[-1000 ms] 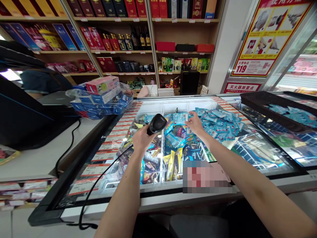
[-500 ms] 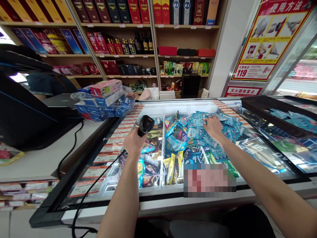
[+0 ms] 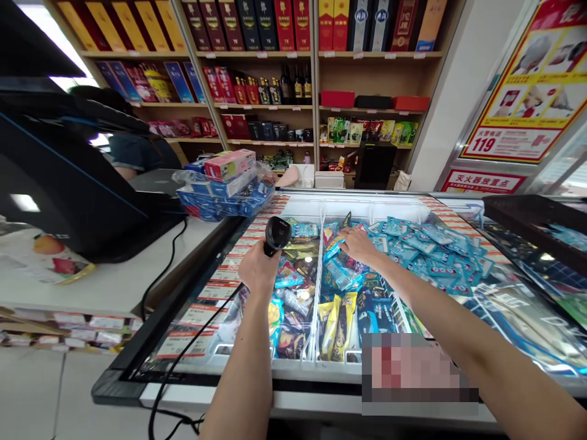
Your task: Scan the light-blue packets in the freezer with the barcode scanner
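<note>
In the head view, the only one I have, my left grip (image 3: 260,267) is wrapped around the handle of a black handheld scanner (image 3: 277,236), its head tilted up over the left part of the chest freezer (image 3: 220,397). A black cable (image 3: 197,333) trails from below that fist, down and left across the price labels (image 3: 202,311) to the freezer's front corner. My right grip (image 3: 360,246) reaches over the middle section, fingers bent and angled left, its tips at a blue wrapper (image 3: 334,247); from here I can't tell whether it has pinched that or merely touches it. Just to the right of this hand, a broad heap of light-blue packets (image 3: 431,247) spreads over the freezer's right part. Nearer me, yellow packets (image 3: 337,321) stand in the white wire basket (image 3: 318,293). A pixelated patch (image 3: 419,370) hides whatever is at the front edge, under my right forearm. On the left, the white tabletop (image 3: 123,281) carries a black terminal (image 3: 55,165), and plastic-wrapped boxes (image 3: 224,192) sit beyond my left hand with a pink box (image 3: 229,165) on top. Farther off I make out a person in a dark top (image 3: 142,150), shelves (image 3: 261,107) of boxes and bottles, and a red-and-yellow poster (image 3: 513,110).
</note>
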The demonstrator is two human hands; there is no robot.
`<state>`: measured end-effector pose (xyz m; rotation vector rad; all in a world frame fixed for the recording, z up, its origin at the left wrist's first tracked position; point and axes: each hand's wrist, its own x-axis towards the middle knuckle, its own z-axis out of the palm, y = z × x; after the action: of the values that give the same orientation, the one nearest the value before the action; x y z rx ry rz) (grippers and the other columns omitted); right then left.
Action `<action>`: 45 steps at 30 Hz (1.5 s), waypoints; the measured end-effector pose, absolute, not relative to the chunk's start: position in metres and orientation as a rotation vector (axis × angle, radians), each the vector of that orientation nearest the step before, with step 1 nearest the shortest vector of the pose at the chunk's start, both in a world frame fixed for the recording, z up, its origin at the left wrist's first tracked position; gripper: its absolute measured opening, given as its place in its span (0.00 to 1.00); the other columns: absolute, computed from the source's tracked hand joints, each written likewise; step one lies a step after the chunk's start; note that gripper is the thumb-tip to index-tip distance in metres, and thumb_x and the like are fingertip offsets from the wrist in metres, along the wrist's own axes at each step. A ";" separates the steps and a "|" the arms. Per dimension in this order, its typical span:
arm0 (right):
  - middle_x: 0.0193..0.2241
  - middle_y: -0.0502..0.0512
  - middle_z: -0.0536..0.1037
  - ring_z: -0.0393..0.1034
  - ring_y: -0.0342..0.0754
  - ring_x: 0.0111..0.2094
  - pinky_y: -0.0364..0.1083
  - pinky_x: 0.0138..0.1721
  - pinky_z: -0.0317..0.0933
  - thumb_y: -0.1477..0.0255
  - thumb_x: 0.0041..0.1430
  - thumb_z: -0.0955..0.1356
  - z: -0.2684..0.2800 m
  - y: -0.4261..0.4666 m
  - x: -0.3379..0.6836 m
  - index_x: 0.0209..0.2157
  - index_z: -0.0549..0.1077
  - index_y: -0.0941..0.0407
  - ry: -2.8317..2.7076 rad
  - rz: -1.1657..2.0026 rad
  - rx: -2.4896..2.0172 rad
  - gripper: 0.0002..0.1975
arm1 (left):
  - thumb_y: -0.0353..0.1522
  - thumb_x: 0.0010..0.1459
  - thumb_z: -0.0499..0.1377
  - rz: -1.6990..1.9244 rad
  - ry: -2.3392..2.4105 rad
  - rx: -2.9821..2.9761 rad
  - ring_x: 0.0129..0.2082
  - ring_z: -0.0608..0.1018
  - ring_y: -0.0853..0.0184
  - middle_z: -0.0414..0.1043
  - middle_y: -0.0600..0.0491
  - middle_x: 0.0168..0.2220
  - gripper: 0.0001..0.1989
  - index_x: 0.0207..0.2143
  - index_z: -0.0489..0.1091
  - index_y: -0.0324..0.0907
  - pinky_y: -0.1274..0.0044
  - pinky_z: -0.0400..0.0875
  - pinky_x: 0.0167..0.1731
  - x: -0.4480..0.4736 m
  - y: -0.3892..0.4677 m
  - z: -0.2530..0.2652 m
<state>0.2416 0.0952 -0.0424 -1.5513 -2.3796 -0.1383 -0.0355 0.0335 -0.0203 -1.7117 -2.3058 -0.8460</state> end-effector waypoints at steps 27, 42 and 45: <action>0.45 0.60 0.73 0.63 0.59 0.52 0.54 0.52 0.55 0.56 0.41 0.75 -0.052 0.126 0.214 0.45 0.70 0.57 -2.128 0.324 -1.654 0.31 | 0.44 0.55 0.56 -0.807 -2.208 -1.870 0.40 0.76 0.58 0.76 0.50 0.38 0.17 0.43 0.71 0.48 0.73 0.63 0.33 -0.024 0.032 -0.022; 0.25 0.49 0.74 0.71 0.51 0.29 0.50 0.37 0.63 0.71 0.51 0.65 -0.043 0.040 0.330 0.48 0.65 0.55 -1.499 0.280 -1.475 0.20 | 0.44 0.52 0.58 -0.882 -1.953 -2.282 0.41 0.77 0.60 0.77 0.52 0.40 0.18 0.44 0.72 0.48 0.77 0.63 0.32 0.042 0.014 -0.019; 0.28 0.51 0.76 0.72 0.51 0.30 0.51 0.38 0.65 0.70 0.52 0.65 -0.049 0.027 0.350 0.49 0.65 0.55 -1.442 0.296 -1.452 0.20 | 0.44 0.52 0.58 -0.887 -1.852 -2.399 0.40 0.77 0.60 0.77 0.52 0.39 0.18 0.44 0.72 0.48 0.77 0.63 0.32 0.068 0.011 -0.017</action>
<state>0.3499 0.0273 -0.0494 -1.4515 -1.4418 0.2960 0.0678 0.0105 -0.0165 -2.3989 -1.8515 -0.8874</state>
